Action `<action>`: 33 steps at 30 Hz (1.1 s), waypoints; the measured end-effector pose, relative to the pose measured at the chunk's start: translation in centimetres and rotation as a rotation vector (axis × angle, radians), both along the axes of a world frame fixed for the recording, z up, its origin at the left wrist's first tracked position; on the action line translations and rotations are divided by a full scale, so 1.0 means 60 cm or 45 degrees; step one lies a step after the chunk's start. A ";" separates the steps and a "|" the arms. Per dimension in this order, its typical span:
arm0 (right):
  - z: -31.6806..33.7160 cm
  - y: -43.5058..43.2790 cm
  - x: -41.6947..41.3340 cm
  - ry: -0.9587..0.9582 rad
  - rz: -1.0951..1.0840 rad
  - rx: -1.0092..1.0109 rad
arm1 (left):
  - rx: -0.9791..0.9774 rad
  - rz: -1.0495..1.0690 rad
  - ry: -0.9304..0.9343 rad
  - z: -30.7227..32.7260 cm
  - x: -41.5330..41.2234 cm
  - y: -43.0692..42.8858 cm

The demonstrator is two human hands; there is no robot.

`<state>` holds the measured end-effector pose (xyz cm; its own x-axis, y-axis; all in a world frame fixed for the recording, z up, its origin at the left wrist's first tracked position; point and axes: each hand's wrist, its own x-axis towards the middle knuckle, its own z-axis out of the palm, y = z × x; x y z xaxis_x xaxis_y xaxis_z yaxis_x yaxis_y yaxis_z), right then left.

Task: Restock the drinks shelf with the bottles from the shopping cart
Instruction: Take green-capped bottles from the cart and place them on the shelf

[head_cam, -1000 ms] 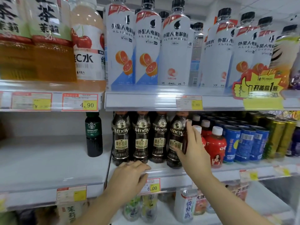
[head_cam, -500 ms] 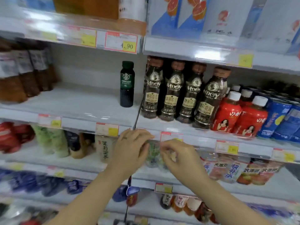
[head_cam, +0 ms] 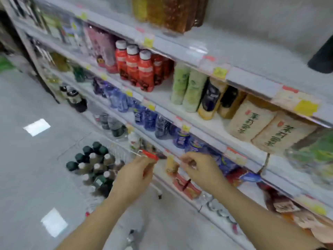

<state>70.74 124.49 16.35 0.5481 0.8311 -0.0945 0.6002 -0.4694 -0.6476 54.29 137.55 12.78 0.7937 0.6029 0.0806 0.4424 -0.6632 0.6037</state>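
Observation:
The shopping cart (head_cam: 118,150), a wire basket with a red handle (head_cam: 150,155), stands on the floor at lower left beside the shelving. Several dark coffee bottles (head_cam: 95,168) with white and green caps stand upright in it. My left hand (head_cam: 133,175) hovers over the cart's right side, just below the handle, with loosely curled fingers and nothing in it. My right hand (head_cam: 201,170) is a little to the right, in front of a lower shelf edge, also holding nothing. The drinks shelf (head_cam: 252,51) has a bare stretch at upper right. The picture is blurred.
One dark bottle (head_cam: 322,58) stands on the bare shelf at the right edge. Red bottles (head_cam: 142,69), green bottles (head_cam: 187,87) and tan cartons (head_cam: 266,127) fill the shelf below; blue bottles (head_cam: 149,118) sit lower. Glossy grey floor (head_cam: 36,159) spreads left.
The view has swung down and left from the coffee shelf to the cart. Both hands left the shelf, dropped and now hang over the cart area, holding nothing.

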 end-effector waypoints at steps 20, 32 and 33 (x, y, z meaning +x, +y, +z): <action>-0.390 0.434 -0.209 0.257 0.456 -0.669 | -0.520 0.504 0.636 -0.320 -0.288 0.275; -0.600 0.582 -0.286 0.056 0.709 -0.698 | -0.493 0.799 0.431 -0.459 -0.309 0.293; -0.616 0.583 -0.294 0.037 0.681 -0.700 | -0.478 0.811 0.394 -0.468 -0.311 0.291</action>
